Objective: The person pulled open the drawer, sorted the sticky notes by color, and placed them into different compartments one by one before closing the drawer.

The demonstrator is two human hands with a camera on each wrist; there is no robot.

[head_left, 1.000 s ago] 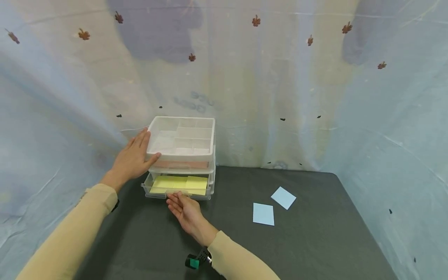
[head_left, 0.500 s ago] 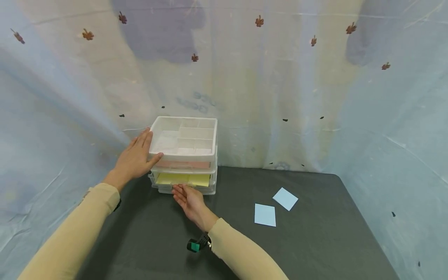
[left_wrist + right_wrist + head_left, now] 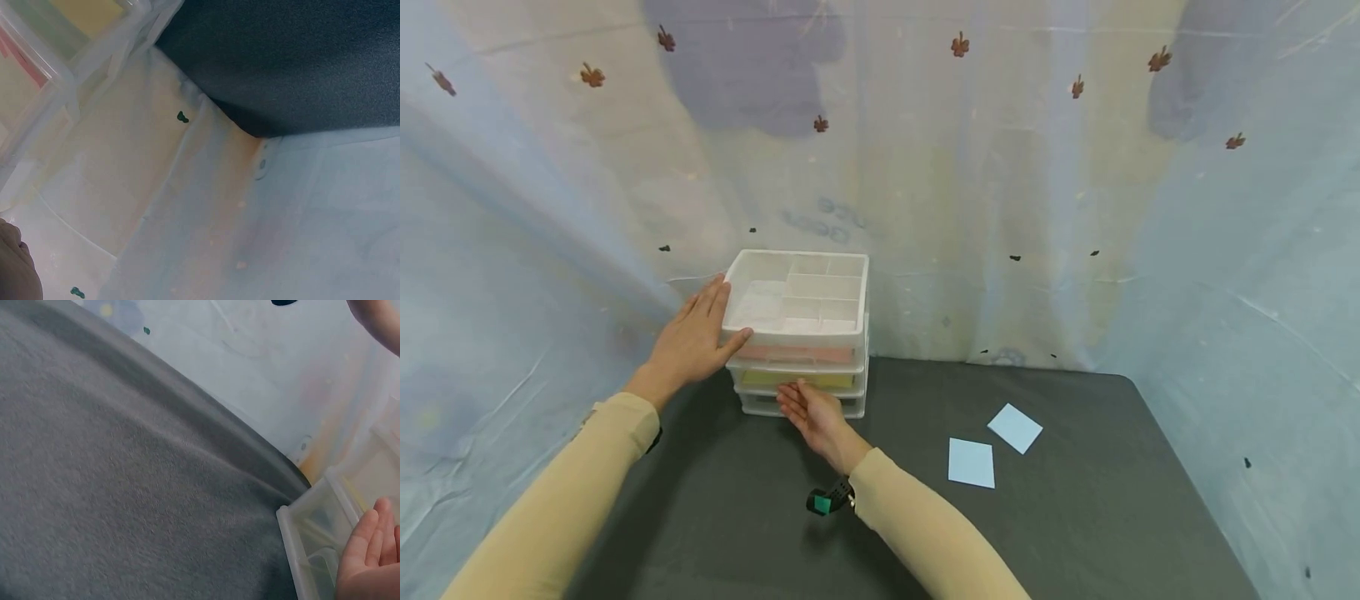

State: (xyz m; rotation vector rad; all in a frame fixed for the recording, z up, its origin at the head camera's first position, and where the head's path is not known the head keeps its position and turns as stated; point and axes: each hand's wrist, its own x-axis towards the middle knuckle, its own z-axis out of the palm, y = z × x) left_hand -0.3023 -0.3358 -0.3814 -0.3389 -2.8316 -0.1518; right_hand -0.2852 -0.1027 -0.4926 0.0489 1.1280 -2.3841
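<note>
A small white plastic drawer unit (image 3: 824, 286) with clear drawers stands at the back left of the table; its top is a divided tray. Pink paper (image 3: 805, 354) shows through the upper drawer. Below it, a drawer with yellow paper (image 3: 767, 378) sits flush with the unit. My left hand (image 3: 692, 340) rests along the unit's left side, fingers straight, thumb over the front edge. With fingers extended, my right hand (image 3: 822, 423) touches the front of the yellow-paper drawer. In the right wrist view, the right-hand fingers (image 3: 362, 540) lie against the clear front.
Two light blue paper squares (image 3: 972, 462) lie on the dark table cover (image 3: 1090, 483) to the right. A pale patterned curtain (image 3: 925, 200) hangs behind and on both sides. A black wrist device (image 3: 829, 498) hangs below my right wrist.
The yellow-paper drawer has slid inward from pulled out to flush, with my right hand moving forward against its front. My left hand has stayed on the unit's side.
</note>
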